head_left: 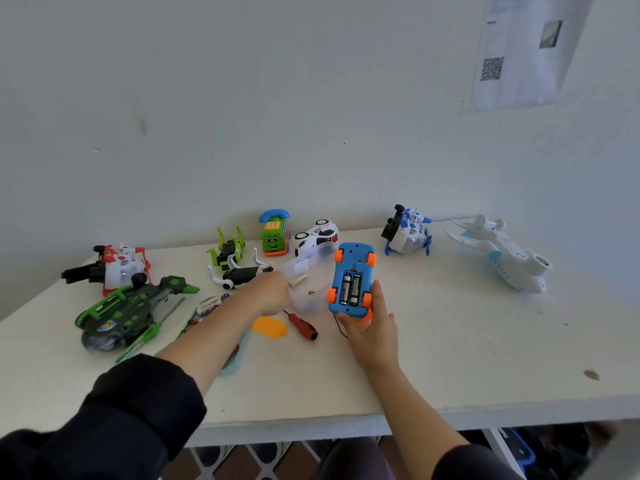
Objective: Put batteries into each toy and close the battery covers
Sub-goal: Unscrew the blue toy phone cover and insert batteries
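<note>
Now right hand [372, 327] grips blue toy car [351, 280] upturned, two batteries seated; left hand [273, 294] pinches battery [298, 279].

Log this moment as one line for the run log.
right hand: holds blue toy car underside up | bay: two batteries, cover off | left hand: at clear container, grip unclear

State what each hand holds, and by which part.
The right hand grips the upturned blue toy car at its near end. The left hand is at the clear plastic container; its grip cannot be told.
</note>
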A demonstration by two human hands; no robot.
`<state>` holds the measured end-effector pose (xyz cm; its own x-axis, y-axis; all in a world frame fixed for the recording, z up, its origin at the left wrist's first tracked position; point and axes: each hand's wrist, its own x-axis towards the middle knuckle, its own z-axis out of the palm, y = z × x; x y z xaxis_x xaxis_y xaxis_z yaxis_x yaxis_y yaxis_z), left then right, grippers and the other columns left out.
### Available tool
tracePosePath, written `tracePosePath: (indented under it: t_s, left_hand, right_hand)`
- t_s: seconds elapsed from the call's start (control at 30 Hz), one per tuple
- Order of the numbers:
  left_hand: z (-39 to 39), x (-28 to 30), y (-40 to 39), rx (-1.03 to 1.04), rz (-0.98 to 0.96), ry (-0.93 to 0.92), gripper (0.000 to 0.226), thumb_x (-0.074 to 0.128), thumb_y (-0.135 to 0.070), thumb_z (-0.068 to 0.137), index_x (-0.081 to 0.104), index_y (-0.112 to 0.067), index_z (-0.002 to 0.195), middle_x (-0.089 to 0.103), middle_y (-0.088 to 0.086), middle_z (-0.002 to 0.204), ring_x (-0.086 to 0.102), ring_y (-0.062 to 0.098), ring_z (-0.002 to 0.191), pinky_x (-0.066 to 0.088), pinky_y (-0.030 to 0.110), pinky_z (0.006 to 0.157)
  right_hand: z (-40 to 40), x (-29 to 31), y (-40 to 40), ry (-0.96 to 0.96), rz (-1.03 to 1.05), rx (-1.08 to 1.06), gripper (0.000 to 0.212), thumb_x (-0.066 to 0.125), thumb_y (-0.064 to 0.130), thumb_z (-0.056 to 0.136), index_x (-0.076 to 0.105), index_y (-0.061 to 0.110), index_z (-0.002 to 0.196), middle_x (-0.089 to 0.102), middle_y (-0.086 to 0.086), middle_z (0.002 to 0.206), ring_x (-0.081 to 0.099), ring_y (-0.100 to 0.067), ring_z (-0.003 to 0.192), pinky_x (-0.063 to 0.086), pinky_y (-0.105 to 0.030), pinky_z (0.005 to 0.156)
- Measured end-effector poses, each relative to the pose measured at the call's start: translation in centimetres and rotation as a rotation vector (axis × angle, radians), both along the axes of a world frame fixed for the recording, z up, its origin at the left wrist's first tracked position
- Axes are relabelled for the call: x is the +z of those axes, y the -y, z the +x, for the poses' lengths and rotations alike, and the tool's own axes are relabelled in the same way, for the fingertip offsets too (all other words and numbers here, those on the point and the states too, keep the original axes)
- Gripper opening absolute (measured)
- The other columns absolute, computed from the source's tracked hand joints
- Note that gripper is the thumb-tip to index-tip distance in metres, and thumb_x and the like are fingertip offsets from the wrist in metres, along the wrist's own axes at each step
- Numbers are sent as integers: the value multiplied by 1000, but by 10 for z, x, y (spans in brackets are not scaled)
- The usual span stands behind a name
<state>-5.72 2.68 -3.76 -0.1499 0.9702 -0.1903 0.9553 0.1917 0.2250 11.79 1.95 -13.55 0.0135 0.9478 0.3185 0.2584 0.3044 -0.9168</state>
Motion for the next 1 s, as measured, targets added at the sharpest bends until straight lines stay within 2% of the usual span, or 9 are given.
tracePosePath:
  t_s: [0.1, 0.17, 0.27, 0.37, 0.53, 0.63, 0.7, 0.83, 1.0]
  left_hand:
    - [-9, -13, 11, -34, -168, -275, 32, 59, -25, 87, 53, 6, 92, 54, 18, 79, 56, 25, 73, 42, 30, 63]
    - [-11, -26, 16, -52, -179, -309, 37, 63, -36, 83, 57, -4, 102, 58, 10, 92, 58, 24, 89, 42, 29, 70]
    - [-12, -40, 15, -127, -131, -303, 25, 64, -33, 82, 55, -13, 94, 52, 3, 87, 53, 21, 85, 37, 27, 66]
    - [-10, -37, 17, -194, -119, -348, 23, 60, -31, 85, 55, -13, 97, 55, 7, 97, 53, 23, 89, 36, 28, 67]
    - [-9, -32, 16, -181, 87, -471, 17, 38, -19, 93, 51, -12, 84, 59, 10, 94, 52, 24, 78, 35, 30, 59]
    - [-6, -19, 12, -82, 392, -228, 20, 36, -17, 96, 52, -11, 85, 55, 8, 79, 56, 30, 77, 30, 30, 53]
    - [3, -7, 9, -31, 577, 85, 22, 39, -9, 95, 61, -7, 94, 50, 5, 69, 51, 27, 67, 27, 29, 51]
    - [34, 7, 7, -53, 597, 518, 25, 43, 0, 92, 60, -14, 103, 62, 5, 88, 53, 17, 57, 50, 36, 62]
    - [59, -3, -2, -157, 519, 560, 34, 49, 1, 89, 60, -20, 113, 59, 1, 85, 55, 18, 69, 55, 41, 75]
  right_hand:
    - [1, 3, 2, -4, 23, 22, 63, 71, 16, 81, 36, 41, 127, 49, 43, 96, 40, 31, 90, 31, -54, 106]
    - [1, 4, 3, -5, 10, 16, 61, 71, 15, 81, 36, 42, 123, 48, 43, 94, 38, 33, 88, 31, -56, 105]
    - [2, 6, 4, -9, 7, 14, 60, 68, 12, 82, 39, 32, 131, 45, 41, 94, 32, 37, 87, 29, -55, 106]
    - [3, 3, 2, 16, 6, 5, 62, 67, 11, 83, 38, 29, 135, 43, 43, 93, 32, 37, 86, 27, -55, 107]
    - [1, 1, 3, 0, 20, 35, 63, 70, 15, 79, 41, 38, 129, 54, 48, 91, 60, 0, 102, 38, -54, 102]
    - [3, 4, 3, -34, 13, 32, 64, 70, 9, 80, 37, 46, 119, 56, 40, 89, 61, 7, 92, 49, -13, 79]
    - [5, 6, 4, -60, 12, 42, 66, 70, 7, 81, 34, 43, 123, 52, 36, 93, 55, 21, 83, 43, -1, 64]
    - [5, 4, 3, -60, -6, 39, 65, 71, 9, 80, 36, 44, 122, 53, 34, 93, 55, 21, 81, 45, -3, 63]
    - [6, 2, 1, -68, -20, 47, 66, 71, 7, 80, 34, 51, 112, 56, 30, 91, 59, 12, 79, 49, -10, 66]
